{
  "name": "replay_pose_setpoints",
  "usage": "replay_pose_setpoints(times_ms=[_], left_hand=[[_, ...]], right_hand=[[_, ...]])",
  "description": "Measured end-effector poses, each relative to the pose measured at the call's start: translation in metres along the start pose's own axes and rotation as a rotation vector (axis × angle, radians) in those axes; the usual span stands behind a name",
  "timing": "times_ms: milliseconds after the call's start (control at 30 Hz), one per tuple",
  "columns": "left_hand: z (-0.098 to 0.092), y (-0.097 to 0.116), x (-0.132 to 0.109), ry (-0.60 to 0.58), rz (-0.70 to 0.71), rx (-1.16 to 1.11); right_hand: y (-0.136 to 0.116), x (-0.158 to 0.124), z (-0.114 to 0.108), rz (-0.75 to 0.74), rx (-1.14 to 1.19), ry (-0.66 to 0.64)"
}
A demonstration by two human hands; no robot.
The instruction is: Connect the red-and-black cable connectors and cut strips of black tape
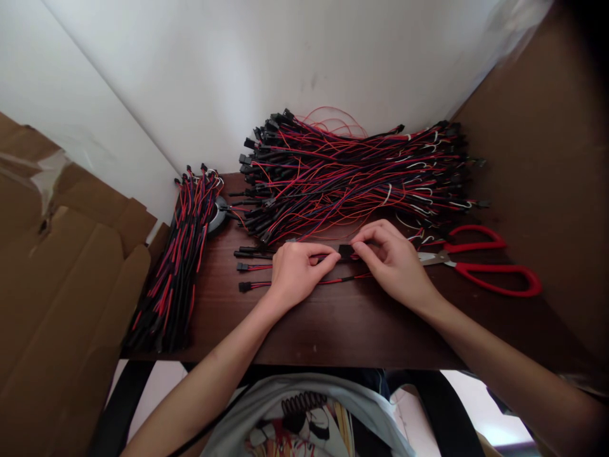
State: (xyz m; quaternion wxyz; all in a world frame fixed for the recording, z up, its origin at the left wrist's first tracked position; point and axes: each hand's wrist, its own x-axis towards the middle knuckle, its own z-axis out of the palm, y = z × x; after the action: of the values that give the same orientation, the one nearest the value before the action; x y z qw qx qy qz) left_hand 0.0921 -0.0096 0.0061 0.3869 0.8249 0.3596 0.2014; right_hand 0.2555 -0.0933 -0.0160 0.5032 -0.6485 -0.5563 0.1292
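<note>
My left hand (pixel 301 270) is closed in a pinch at the left edge of a short piece of black tape (pixel 346 251). From the other side my right hand (pixel 392 260) pinches the tape's right edge with thumb and forefinger. Thin wires pass beneath both hands, so what the tape touches is partly hidden. Left of my left hand lie wire ends with black connectors (pixel 245 287). A red and black wire (pixel 345 279) runs just below the tape. Scissors with red handles (pixel 497 279) lie right of my right hand, their blades partly covered by it.
A big pile of wire harnesses (pixel 342 171) fills the back of the brown table (pixel 295 336). Another bundle (pixel 176 266) lies at the left, beside a roll of black tape (pixel 219 217). Cardboard (pixel 61 285) stands at the left, and a cardboard wall (pixel 537 171) at the right.
</note>
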Motion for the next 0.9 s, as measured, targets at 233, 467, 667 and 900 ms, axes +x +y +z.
replay_pose_setpoints(times_ms=[233, 467, 667, 900], left_hand=[[-0.0006, 0.001, 0.0013, 0.011, -0.001, 0.019], [0.0003, -0.0011, 0.0011, 0.011, 0.003, 0.009], [0.0005, -0.0001, 0.0012, 0.008, 0.003, 0.001], [0.0008, 0.0, 0.0005, 0.005, 0.001, 0.013]], right_hand=[[0.0036, 0.0001, 0.0012, 0.035, 0.017, 0.008], [0.001, -0.0018, 0.0017, 0.026, 0.102, -0.02], [-0.0009, 0.0005, -0.0001, -0.053, -0.027, -0.025], [-0.0017, 0.0005, -0.003, -0.068, -0.007, -0.051]])
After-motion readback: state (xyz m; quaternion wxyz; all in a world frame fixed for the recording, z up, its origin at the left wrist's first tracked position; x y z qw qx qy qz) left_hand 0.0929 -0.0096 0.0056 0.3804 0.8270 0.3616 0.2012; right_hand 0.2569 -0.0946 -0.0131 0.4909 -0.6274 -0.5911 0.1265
